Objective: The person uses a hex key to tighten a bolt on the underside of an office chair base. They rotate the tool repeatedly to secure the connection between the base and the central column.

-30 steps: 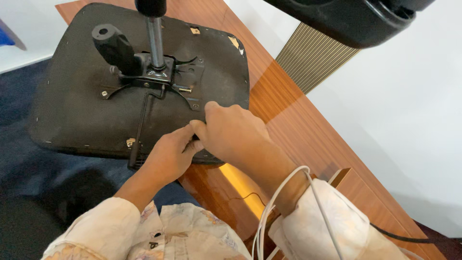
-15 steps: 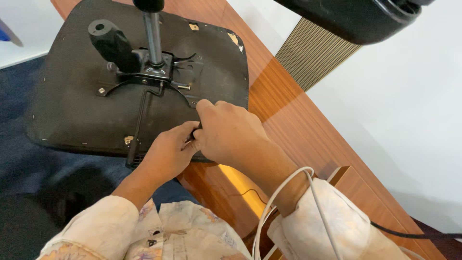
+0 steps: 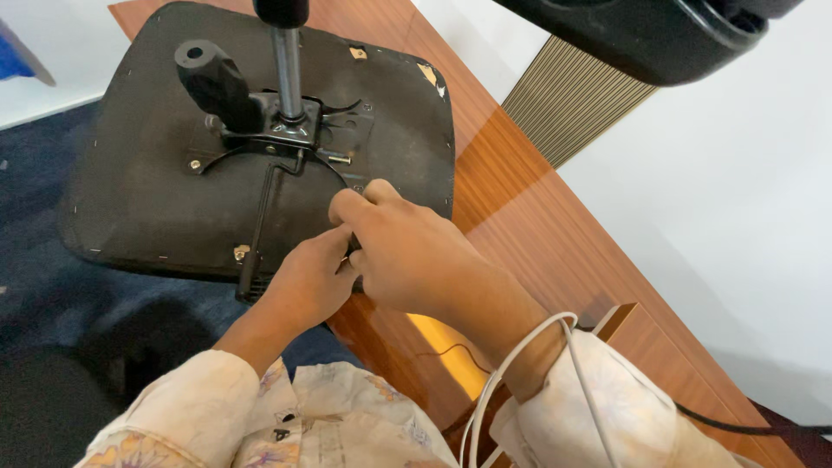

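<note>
An upturned black chair seat (image 3: pixel 139 173) lies underside up on a wooden table (image 3: pixel 537 225). A metal mechanism plate (image 3: pixel 290 130) with a steel column (image 3: pixel 288 65) and a black lever handle (image 3: pixel 217 82) is bolted to it. My left hand (image 3: pixel 303 282) and my right hand (image 3: pixel 416 260) meet at the seat's near edge, just below the plate. Their fingers pinch a small dark tool (image 3: pixel 354 250) that is mostly hidden between them. My right fingertips rest on the seat's underside.
A black chair part (image 3: pixel 659 35) hangs over the upper right. A ribbed panel (image 3: pixel 572 104) and white wall lie beyond the table. Dark blue carpet (image 3: pixel 35 295) is on the left. A white cable (image 3: pixel 511 381) loops over my right sleeve.
My right hand's fingers have crept a little farther up the seat toward the metal plate. My left hand stays pressed against it. The seat has not moved.
</note>
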